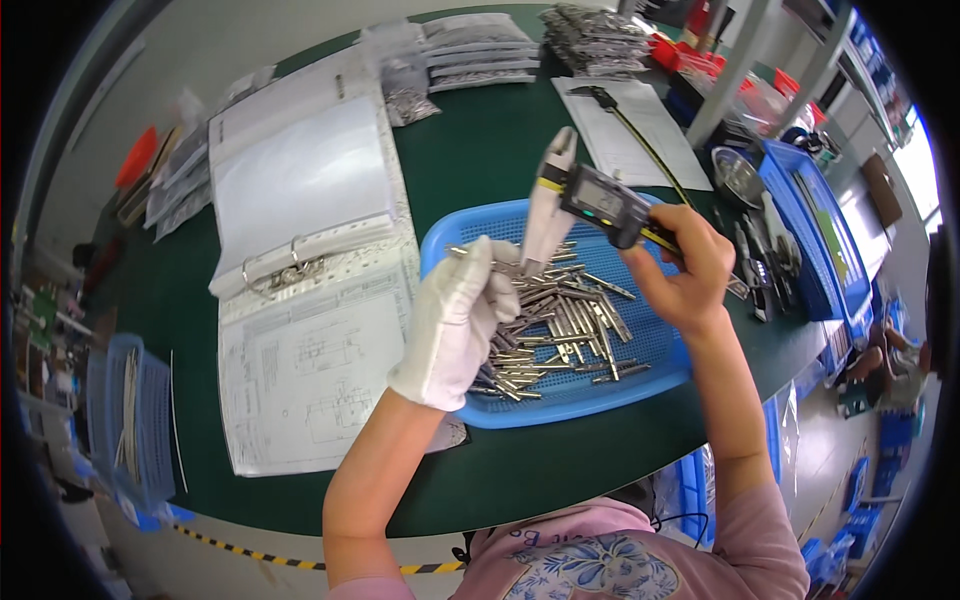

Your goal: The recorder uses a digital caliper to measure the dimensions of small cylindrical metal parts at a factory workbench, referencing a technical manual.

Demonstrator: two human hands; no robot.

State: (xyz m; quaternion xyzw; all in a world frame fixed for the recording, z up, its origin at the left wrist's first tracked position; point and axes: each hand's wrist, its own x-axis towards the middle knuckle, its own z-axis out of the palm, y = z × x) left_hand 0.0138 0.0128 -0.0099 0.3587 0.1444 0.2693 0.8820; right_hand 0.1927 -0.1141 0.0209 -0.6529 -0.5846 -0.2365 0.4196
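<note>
My left hand, in a white glove, pinches a slim metal pin over the left side of a blue plastic basket. Bare, my right hand is closed around a digital caliper with a black display body. The caliper's lower jaws point down beside my left fingertips, at the pin's other end; whether they touch it I cannot tell. Beneath both hands, a pile of similar metal pins lies loose in the basket.
An open ring binder with drawing sheets lies to the left. Bagged parts are stacked at the back. A second, longer caliper rests on paper. Hand tools, a metal bowl and a blue bin stand right.
</note>
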